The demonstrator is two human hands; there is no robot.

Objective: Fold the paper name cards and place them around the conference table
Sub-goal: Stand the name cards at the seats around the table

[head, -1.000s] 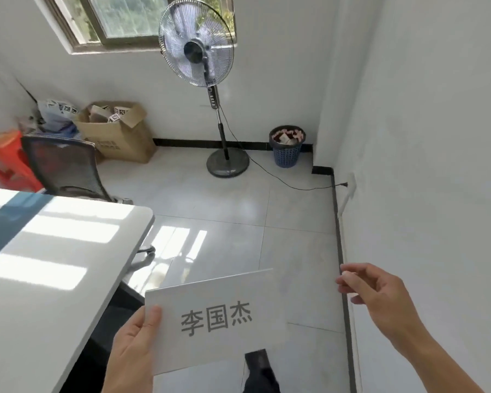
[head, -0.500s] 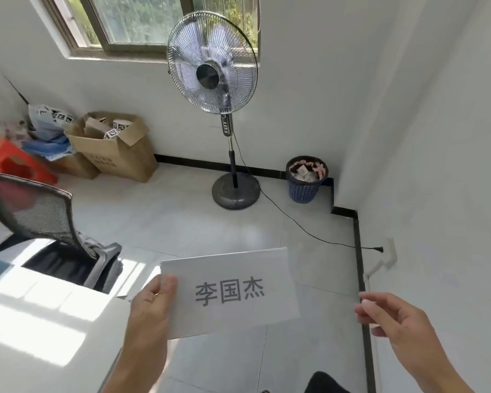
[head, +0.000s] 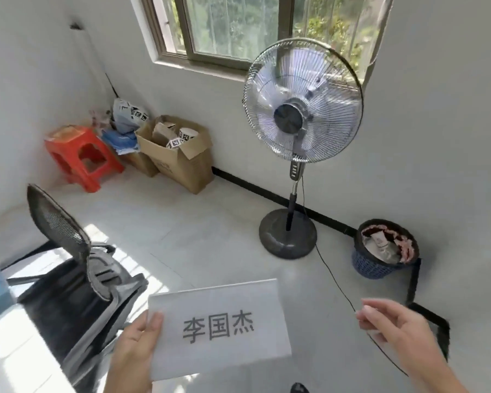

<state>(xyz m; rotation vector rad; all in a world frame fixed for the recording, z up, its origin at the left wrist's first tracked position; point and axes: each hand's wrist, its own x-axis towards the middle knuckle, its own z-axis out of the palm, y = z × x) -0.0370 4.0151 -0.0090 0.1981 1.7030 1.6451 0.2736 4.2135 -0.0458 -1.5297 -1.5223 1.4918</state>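
My left hand [head: 135,350] holds a white paper name card [head: 219,327] by its left edge, thumb on the front face. The card carries dark printed characters and is held upright in front of me, low in the view. To the right of the card, apart from it, my right hand [head: 397,333] hovers with loosely curled fingers and holds nothing. Only the sunlit corner of the white conference table [head: 14,361] shows at the lower left.
A black mesh office chair [head: 74,268] stands at the table's end. A standing fan [head: 298,131] with a cord along the floor, a blue waste basket [head: 380,253], cardboard boxes [head: 179,154] and a red stool [head: 82,154] line the far wall.
The view has swung left and up: the fan, basket and boxes now sit closer and larger. The card stays in my left hand; my right hand stays empty beside it.
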